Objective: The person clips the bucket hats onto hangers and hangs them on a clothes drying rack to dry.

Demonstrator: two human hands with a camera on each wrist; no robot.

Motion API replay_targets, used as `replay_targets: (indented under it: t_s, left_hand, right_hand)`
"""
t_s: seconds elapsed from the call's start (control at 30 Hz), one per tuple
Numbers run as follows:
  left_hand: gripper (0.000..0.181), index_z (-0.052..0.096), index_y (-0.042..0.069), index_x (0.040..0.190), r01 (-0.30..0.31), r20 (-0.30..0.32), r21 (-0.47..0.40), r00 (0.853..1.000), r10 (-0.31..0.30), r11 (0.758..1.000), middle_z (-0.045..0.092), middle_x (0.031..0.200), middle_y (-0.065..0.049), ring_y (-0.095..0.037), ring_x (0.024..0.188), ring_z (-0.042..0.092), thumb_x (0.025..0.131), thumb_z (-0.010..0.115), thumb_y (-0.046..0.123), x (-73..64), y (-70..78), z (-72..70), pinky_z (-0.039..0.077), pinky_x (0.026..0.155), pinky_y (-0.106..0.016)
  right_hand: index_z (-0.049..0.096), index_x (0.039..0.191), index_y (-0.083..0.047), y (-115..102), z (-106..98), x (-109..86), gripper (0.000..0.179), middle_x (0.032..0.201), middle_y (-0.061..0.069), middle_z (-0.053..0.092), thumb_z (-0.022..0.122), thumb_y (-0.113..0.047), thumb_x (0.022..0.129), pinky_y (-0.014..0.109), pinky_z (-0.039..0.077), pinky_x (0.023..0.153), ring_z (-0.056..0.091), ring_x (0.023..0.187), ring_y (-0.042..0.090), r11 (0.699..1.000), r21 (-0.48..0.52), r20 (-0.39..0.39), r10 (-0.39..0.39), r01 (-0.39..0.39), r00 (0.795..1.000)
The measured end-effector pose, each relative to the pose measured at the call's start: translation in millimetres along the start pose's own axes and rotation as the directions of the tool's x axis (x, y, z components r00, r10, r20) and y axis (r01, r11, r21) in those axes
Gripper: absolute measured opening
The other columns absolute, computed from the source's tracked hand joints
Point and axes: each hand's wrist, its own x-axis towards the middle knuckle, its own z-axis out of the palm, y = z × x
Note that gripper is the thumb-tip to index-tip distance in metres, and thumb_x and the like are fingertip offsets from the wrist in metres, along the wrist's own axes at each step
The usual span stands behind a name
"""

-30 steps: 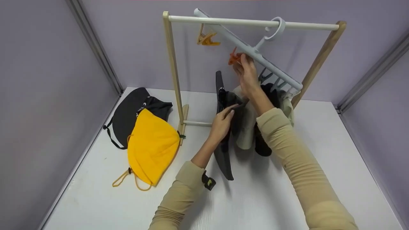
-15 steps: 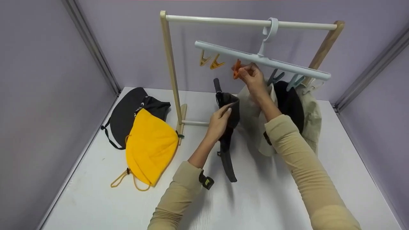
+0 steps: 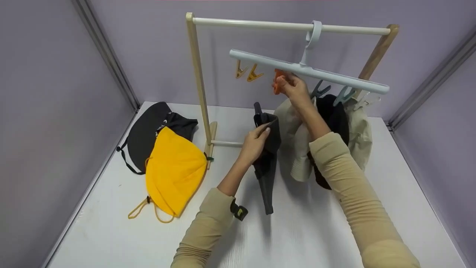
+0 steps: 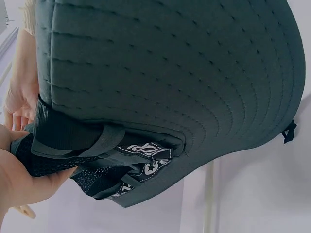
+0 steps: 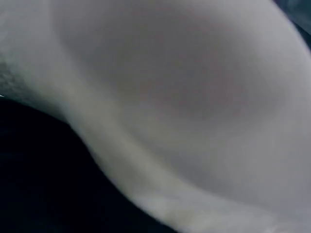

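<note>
My left hand (image 3: 253,145) pinches the edge of a dark grey sun hat (image 3: 266,188). The hat's wide stitched brim (image 4: 184,63) fills much of the left wrist view, with a patterned band below it. Above and to the right, my right hand (image 3: 295,91) pinches an orange clip (image 3: 277,82) under a pale blue clip hanger (image 3: 267,61). Hat and clip are apart. Two yellow-orange clips (image 3: 254,73) dangle to the left. On the right hang a pale hat (image 3: 288,119), a black hat (image 3: 329,115) and a beige hat (image 3: 360,137). Blurred pale cloth (image 5: 184,97) dominates the right wrist view.
The hanger hooks over the white bar (image 3: 253,24) of a wooden-legged rack (image 3: 199,82). A yellow hat (image 3: 176,169) with cords lies on the white table (image 3: 111,230), partly over a black brimmed hat (image 3: 147,137). Purple-grey panels stand around.
The hanger has swung from a steep slant to nearly along the bar, and the hung hats shifted right. My right hand has moved slightly down with the orange clip. The dark grey hat has turned slightly.
</note>
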Motion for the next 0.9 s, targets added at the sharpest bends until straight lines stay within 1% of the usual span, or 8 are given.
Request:
replay_targets:
  t_s: [0.1, 0.2, 0.3, 0.47, 0.67, 0.7, 0.77, 0.9]
  left_hand:
    - [0.035, 0.053, 0.005, 0.128, -0.015, -0.002, 0.035, 1.000, 0.015, 0.999, 0.054, 0.124, -0.012, -0.018, 0.107, 0.051, 0.098, 0.044, 0.020, 0.1, -0.9, -1.7, 0.038, 0.091, -0.030]
    - [0.035, 0.053, 0.003, 0.128, -0.018, -0.020, 0.065, 1.000, 0.019, 0.998, 0.053, 0.126, -0.013, -0.019, 0.111, 0.050, 0.097, 0.045, 0.019, 0.5, -1.0, -3.3, 0.037, 0.093, -0.031]
    - [0.035, 0.054, 0.003, 0.127, -0.019, -0.037, 0.093, 0.999, 0.023, 0.995, 0.053, 0.125, -0.014, -0.021, 0.111, 0.050, 0.097, 0.046, 0.018, 0.8, -0.3, -4.0, 0.037, 0.093, -0.032]
    - [0.034, 0.056, 0.003, 0.126, -0.037, -0.029, 0.103, 0.999, 0.040, 0.994, 0.055, 0.123, -0.013, -0.020, 0.110, 0.051, 0.096, 0.048, 0.017, 1.3, 1.2, -2.3, 0.038, 0.092, -0.031]
    - [0.038, 0.056, 0.008, 0.126, -0.048, -0.003, 0.135, 0.999, 0.049, 0.990, 0.056, 0.122, -0.008, -0.016, 0.108, 0.052, 0.091, 0.058, 0.023, 2.0, 1.0, 2.1, 0.039, 0.090, -0.030]
    - [0.039, 0.056, 0.008, 0.126, -0.047, 0.003, 0.144, 0.999, 0.047, 0.988, 0.056, 0.122, -0.008, -0.015, 0.107, 0.052, 0.091, 0.059, 0.023, 1.9, 1.4, 3.3, 0.040, 0.089, -0.030]
    - [0.039, 0.056, 0.009, 0.127, -0.040, 0.016, 0.155, 0.999, 0.038, 0.987, 0.056, 0.123, -0.008, -0.014, 0.103, 0.052, 0.091, 0.058, 0.024, 1.8, 2.3, 5.2, 0.040, 0.088, -0.030]
    - [0.035, 0.056, 0.011, 0.127, -0.028, 0.021, 0.160, 0.999, 0.025, 0.987, 0.056, 0.123, -0.006, -0.012, 0.098, 0.053, 0.094, 0.055, 0.021, 2.2, 3.3, 7.5, 0.041, 0.085, -0.029]
  right_hand:
    - [0.052, 0.117, 0.007, -10, 3, -2.3, 0.032, 0.095, 0.010, 0.054, 0.054, -0.012, 0.092, 0.031, 0.044, 0.084, 0.057, 0.091, 0.023, 0.993, -0.034, -0.020, 0.108, -0.109, 0.994]
    - [0.052, 0.113, 0.004, -21, 6, -4.2, 0.027, 0.099, 0.013, 0.053, 0.054, -0.013, 0.093, 0.033, 0.044, 0.083, 0.054, 0.095, 0.027, 0.977, -0.042, -0.035, 0.207, -0.208, 0.978]
    - [0.053, 0.106, 0.003, -29, 6, -5.0, 0.019, 0.098, 0.014, 0.053, 0.053, -0.013, 0.094, 0.035, 0.043, 0.083, 0.055, 0.093, 0.028, 0.960, -0.057, -0.032, 0.273, -0.275, 0.961]
    - [0.053, 0.096, 0.001, -38, 6, -5.1, 0.013, 0.090, 0.013, 0.054, 0.051, -0.012, 0.094, 0.040, 0.042, 0.086, 0.057, 0.085, 0.027, 0.943, -0.059, -0.028, 0.326, -0.327, 0.945]
    - [0.053, 0.098, 0.001, -40, 8, -3.2, 0.014, 0.096, 0.014, 0.054, 0.052, -0.012, 0.094, 0.042, 0.042, 0.089, 0.056, 0.097, 0.033, 0.922, 0.007, -0.028, 0.386, -0.386, 0.922]
    - [0.053, 0.098, 0.001, -40, 8, -2.7, 0.014, 0.096, 0.014, 0.054, 0.052, -0.012, 0.094, 0.042, 0.042, 0.089, 0.056, 0.096, 0.033, 0.918, 0.021, -0.026, 0.396, -0.395, 0.918]
    - [0.053, 0.097, 0.000, -39, 10, -1.3, 0.013, 0.099, 0.016, 0.054, 0.052, -0.012, 0.094, 0.042, 0.042, 0.089, 0.055, 0.100, 0.035, 0.909, 0.051, -0.026, 0.416, -0.414, 0.909]
    - [0.052, 0.102, 0.002, -38, 16, -0.1, 0.015, 0.103, 0.017, 0.052, 0.051, -0.011, 0.094, 0.041, 0.042, 0.089, 0.056, 0.098, 0.034, 0.898, 0.092, -0.039, 0.435, -0.430, 0.900]
